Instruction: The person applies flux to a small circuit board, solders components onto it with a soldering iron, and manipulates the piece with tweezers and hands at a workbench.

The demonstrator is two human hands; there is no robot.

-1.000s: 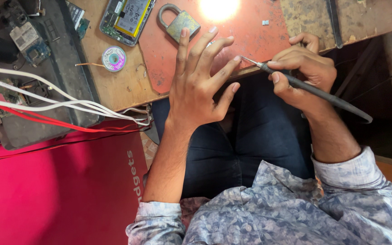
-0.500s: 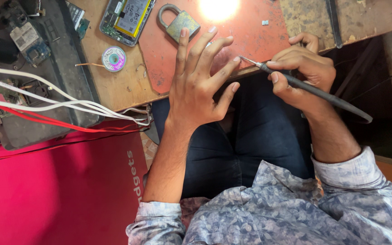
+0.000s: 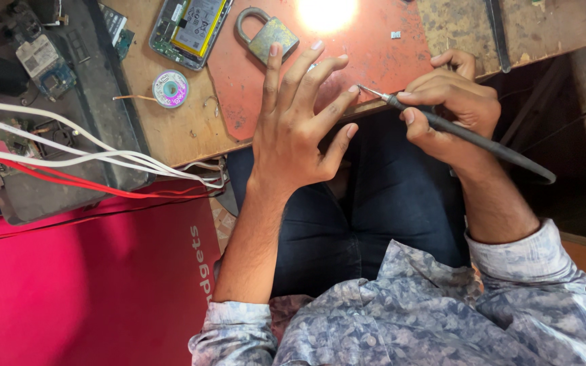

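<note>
Left hand (image 3: 293, 129) spread flat on red mat (image 3: 374, 54), right hand (image 3: 452, 102) gripping soldering iron (image 3: 469, 139) (tip leftward)

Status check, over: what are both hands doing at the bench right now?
Left hand flat, fingers spread on red mat. Right hand gripping soldering iron, tip at left fingertips. Padlock just beyond left hand, untouched.

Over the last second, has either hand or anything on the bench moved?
Nothing visibly changed. The left hand stays spread flat on the red mat by the padlock, and the right hand keeps its grip on the soldering iron, tip beside the left fingertips. The opened phone and solder spool lie as before.
</note>
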